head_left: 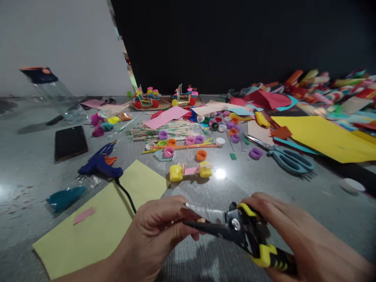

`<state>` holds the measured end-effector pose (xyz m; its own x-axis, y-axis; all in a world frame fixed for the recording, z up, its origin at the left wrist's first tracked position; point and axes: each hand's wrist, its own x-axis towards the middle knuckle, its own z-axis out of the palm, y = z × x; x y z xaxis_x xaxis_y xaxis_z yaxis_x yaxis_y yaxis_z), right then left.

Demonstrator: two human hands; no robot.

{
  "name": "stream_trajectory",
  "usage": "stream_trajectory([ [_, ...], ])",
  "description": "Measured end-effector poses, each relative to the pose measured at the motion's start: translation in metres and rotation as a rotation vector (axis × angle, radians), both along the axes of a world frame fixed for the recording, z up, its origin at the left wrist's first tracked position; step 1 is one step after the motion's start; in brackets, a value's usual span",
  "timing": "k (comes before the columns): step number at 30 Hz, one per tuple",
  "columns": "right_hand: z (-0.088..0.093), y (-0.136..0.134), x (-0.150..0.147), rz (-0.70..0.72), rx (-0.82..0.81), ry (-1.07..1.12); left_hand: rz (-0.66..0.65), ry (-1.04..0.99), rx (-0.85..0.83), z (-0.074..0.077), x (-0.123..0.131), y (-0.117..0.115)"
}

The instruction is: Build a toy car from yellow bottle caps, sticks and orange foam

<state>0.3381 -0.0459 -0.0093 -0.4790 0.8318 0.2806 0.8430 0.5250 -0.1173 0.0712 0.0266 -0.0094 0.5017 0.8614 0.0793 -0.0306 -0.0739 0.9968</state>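
Note:
My right hand [296, 231] grips black and yellow pliers [249, 235] near the front edge of the grey table. The jaws point left and close on a thin clear strip [205, 213]. My left hand [158, 229] pinches that strip at its left end, fingers curled around it. Just beyond my hands lies a small piece made of two yellow bottle caps joined by a pink strip [190, 171].
A pale yellow paper sheet [96, 227] and a blue glue gun [101, 162] with black cord lie at left, a black phone [70, 143] behind. Teal scissors [286, 156], several coloured caps, sticks and paper sheets crowd the middle and right. A plastic bottle [55, 92] lies far left.

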Motion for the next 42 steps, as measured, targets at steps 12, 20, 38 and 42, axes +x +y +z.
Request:
stream_trajectory([
  [12,-0.011,0.0,0.007,-0.072,-0.019,-0.007,-0.008,-0.128,-0.026,-0.001,0.004,-0.005],
  [20,-0.003,0.006,-0.003,0.003,-0.062,0.046,0.019,0.005,0.086,0.002,0.001,-0.001],
  [38,-0.013,0.004,0.003,-0.105,-0.036,0.068,0.007,-0.203,-0.132,-0.003,0.007,-0.006],
  [42,-0.015,0.003,0.007,-0.116,-0.013,0.023,0.013,-0.281,-0.325,-0.003,0.006,-0.006],
])
